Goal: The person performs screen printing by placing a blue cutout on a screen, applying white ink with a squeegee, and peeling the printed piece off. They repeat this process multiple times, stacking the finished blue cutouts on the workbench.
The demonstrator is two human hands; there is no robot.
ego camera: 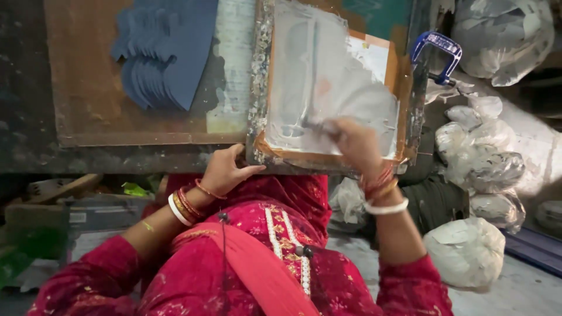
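Head view: right hand (354, 143) closed around a squeegee (319, 126), pressed on the paste-coated printing screen (328, 82). Left hand (225, 171) spread, gripping the frame's near corner, likely to steady it on the table (88, 105). Blue clamp (438, 55) pinning the far edge; blue cut-outs (164, 52) stacked aside.

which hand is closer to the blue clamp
Right. The right hand works on the paint-coated screen frame, just below and left of the blue clamp; the left hand grips the frame's near left corner, farther away.
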